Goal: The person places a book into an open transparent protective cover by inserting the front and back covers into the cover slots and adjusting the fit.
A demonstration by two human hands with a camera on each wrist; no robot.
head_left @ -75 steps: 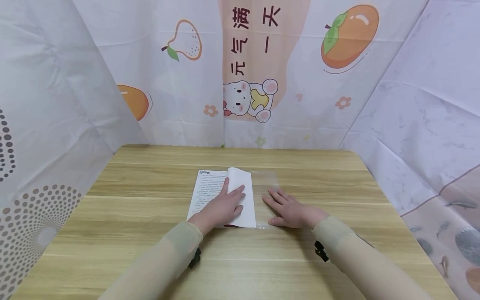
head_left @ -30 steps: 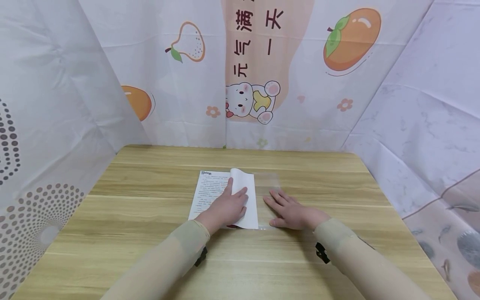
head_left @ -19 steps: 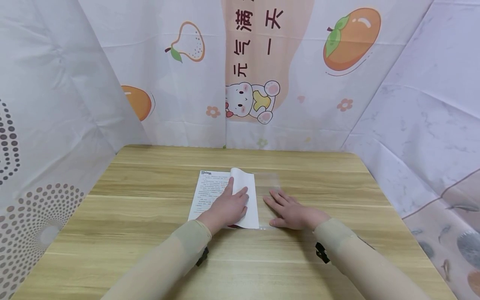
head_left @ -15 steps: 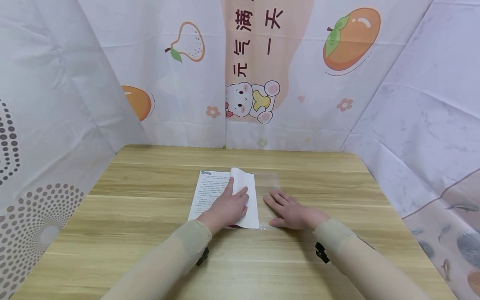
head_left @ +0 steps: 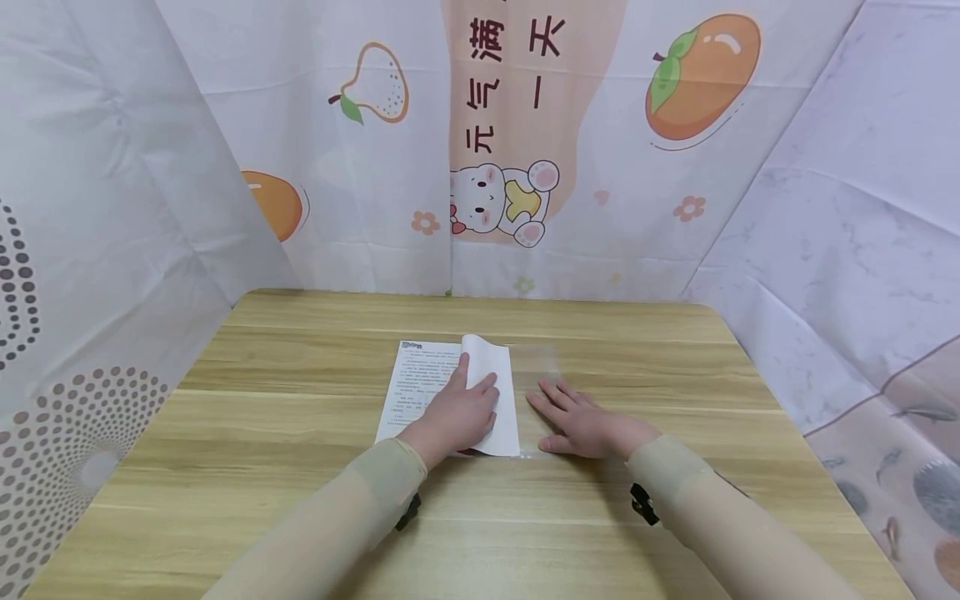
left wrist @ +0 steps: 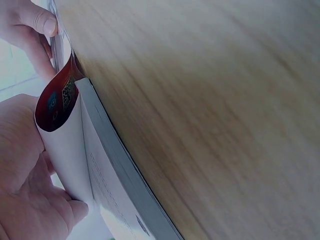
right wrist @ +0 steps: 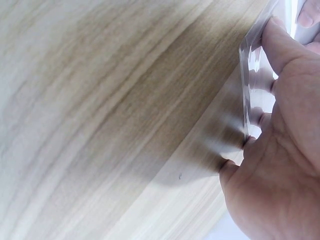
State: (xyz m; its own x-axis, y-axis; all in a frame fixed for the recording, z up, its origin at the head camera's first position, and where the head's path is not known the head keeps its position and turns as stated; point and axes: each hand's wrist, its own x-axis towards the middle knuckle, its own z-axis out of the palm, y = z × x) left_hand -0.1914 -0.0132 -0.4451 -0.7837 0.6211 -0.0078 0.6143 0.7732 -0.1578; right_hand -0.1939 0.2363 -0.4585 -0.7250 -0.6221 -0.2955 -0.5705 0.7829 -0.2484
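Observation:
A thin book lies open on the wooden table, its printed page [head_left: 416,375] showing at left. Its cover [head_left: 502,367] bends over from the spine side in a loose curl, white face up and red on the other face [left wrist: 59,102]. My left hand [head_left: 461,412] rests on this white cover with thumb and forefinger spread. To the right, a clear plastic book sleeve [head_left: 534,360] overlaps the cover's edge. My right hand [head_left: 576,421] presses the sleeve with spread fingers; its thumb [right wrist: 280,42] lies along the plastic's near edge.
The wooden table [head_left: 300,500] extends around the book on all sides. A patterned curtain [head_left: 405,267] hangs behind its far edge, with more cloth at left and right. A black wrist mount [head_left: 643,504] sits under the right sleeve cuff.
My left hand has slid slightly right, and the cover's edge has shifted a little further right over the plastic sleeve. The right hand stays in place.

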